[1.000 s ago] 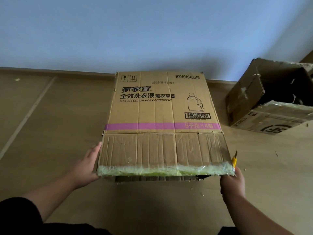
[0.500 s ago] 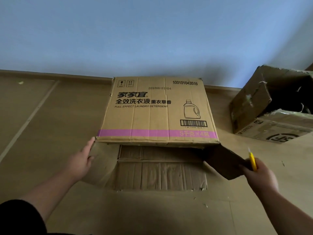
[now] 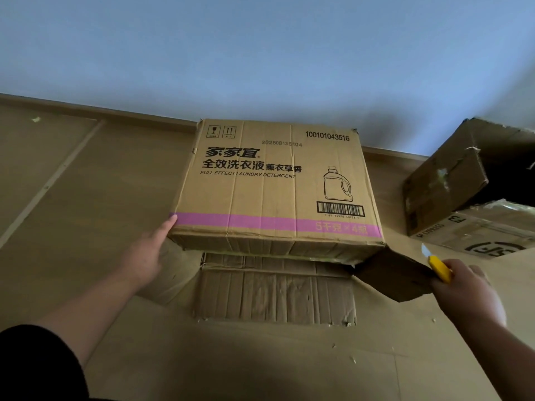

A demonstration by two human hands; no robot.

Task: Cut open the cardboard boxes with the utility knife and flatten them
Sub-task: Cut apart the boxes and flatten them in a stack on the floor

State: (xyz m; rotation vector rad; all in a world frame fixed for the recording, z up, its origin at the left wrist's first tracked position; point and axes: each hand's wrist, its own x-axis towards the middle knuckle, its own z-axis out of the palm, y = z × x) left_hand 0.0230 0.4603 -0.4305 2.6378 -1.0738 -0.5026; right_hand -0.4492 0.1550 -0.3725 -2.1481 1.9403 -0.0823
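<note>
Box (image 3: 275, 186) with pink band, flaps open

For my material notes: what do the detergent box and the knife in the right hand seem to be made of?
Detergent box: matte brown corrugated cardboard, judging by its ribbed creases and printed face. Utility knife: glossy yellow body, probably plastic; pale blade, probably metal.
</note>
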